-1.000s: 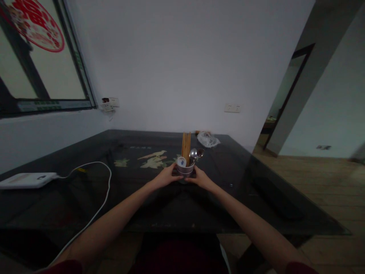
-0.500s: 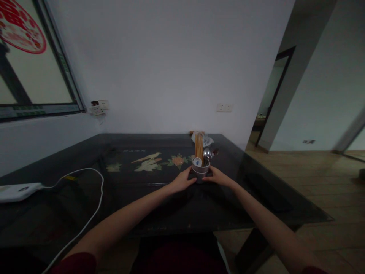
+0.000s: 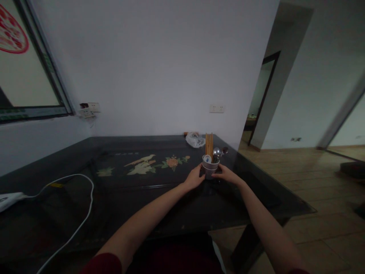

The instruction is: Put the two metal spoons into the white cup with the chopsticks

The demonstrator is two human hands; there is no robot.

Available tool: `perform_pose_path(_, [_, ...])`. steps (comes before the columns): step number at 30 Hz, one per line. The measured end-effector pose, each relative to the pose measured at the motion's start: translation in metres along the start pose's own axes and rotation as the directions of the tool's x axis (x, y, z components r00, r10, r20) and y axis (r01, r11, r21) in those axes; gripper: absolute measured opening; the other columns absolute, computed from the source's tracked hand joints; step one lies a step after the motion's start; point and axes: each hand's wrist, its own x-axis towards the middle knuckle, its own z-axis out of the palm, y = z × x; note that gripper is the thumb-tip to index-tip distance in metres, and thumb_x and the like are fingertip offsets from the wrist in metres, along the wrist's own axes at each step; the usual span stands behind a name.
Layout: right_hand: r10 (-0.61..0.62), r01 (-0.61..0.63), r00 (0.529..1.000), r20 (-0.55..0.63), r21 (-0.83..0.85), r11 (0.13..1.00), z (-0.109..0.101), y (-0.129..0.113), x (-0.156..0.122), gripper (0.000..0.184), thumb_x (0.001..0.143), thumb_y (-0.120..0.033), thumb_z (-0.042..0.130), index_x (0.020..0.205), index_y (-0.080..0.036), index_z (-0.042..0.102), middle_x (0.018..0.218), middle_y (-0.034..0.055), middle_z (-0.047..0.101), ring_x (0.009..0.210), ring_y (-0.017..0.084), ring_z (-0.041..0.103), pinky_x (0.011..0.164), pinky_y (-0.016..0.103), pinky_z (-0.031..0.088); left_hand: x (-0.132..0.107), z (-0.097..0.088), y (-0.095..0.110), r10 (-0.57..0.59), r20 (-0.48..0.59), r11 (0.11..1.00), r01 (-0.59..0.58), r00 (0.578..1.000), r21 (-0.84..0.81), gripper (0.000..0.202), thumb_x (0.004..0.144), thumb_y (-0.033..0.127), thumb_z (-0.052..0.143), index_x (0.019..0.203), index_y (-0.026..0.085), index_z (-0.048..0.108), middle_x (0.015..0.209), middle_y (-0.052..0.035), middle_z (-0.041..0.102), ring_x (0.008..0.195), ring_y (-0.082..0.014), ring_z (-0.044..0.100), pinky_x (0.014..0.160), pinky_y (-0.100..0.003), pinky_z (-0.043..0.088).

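Note:
A light-coloured utensil holder [image 3: 210, 167] stands upright near the right side of the dark table [image 3: 159, 213]. In it are wooden chopsticks [image 3: 209, 144], metal spoons [image 3: 217, 152] and a white ceramic piece with a blue mark [image 3: 207, 158], probably a spoon handle or small cup. My left hand [image 3: 195, 177] is closed against the holder's left side. Against its right side presses my right hand [image 3: 226, 175], thumb toward the front. The fingers behind the holder are partly hidden. Whether the base touches the tabletop is hard to tell in the dim light.
Behind the holder, near the wall, lies a clear plastic bag [image 3: 195, 140]. A white power strip [image 3: 10, 199] with a white cable [image 3: 90, 198] lies at the table's left. The tabletop bears a bird-and-flower inlay [image 3: 144, 165]. A dark flat object [image 3: 258, 190] is at the right.
The utensil holder has shifted right across the table, with both my hands on it, so the plastic bag now shows to its left. My view has turned slightly right.

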Motion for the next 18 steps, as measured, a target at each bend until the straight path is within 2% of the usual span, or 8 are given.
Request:
perform_pose_path(7, [0.028, -0.028, 1.000, -0.010, 0.029, 0.999, 0.000, 0.000, 0.000, 0.058, 0.060, -0.026, 0.079, 0.112, -0.013, 0.057, 0.112, 0.0137, 0.065, 0.099, 0.027, 0.062, 0.094, 0.048, 0.046, -0.006, 0.003, -0.008, 0.033, -0.065, 0.999, -0.030, 0.997, 0.043, 0.055, 0.076, 0.011, 0.053, 0.130, 0.012, 0.046, 0.127, -0.0140, 0.057, 0.115, -0.0228, 0.054, 0.104, -0.040, 0.039])
perform_pose_path(12, [0.013, -0.013, 1.000, 0.001, 0.020, 1.000, 0.000, 0.001, -0.001, 0.059, 0.062, -0.027, 0.078, 0.114, -0.013, 0.055, 0.112, 0.0134, 0.064, 0.099, 0.026, 0.062, 0.094, 0.046, 0.046, -0.010, -0.001, -0.009, 0.018, -0.040, 0.997, -0.015, 0.999, 0.075, 0.050, 0.078, 0.012, 0.050, 0.128, 0.013, 0.050, 0.124, -0.0128, 0.060, 0.114, -0.0228, 0.056, 0.103, -0.040, 0.040])
perform_pose_path(18, [-0.005, 0.005, 1.000, -0.002, -0.009, 1.000, 0.000, 0.002, -0.001, 0.057, 0.064, -0.028, 0.077, 0.115, -0.013, 0.055, 0.113, 0.0137, 0.064, 0.100, 0.026, 0.062, 0.094, 0.046, 0.046, -0.012, -0.003, -0.009, 0.015, -0.014, 0.995, -0.013, 1.000, 0.102, 0.054, 0.079, 0.013, 0.050, 0.133, 0.013, 0.046, 0.126, -0.0124, 0.059, 0.116, -0.0234, 0.055, 0.104, -0.039, 0.040])
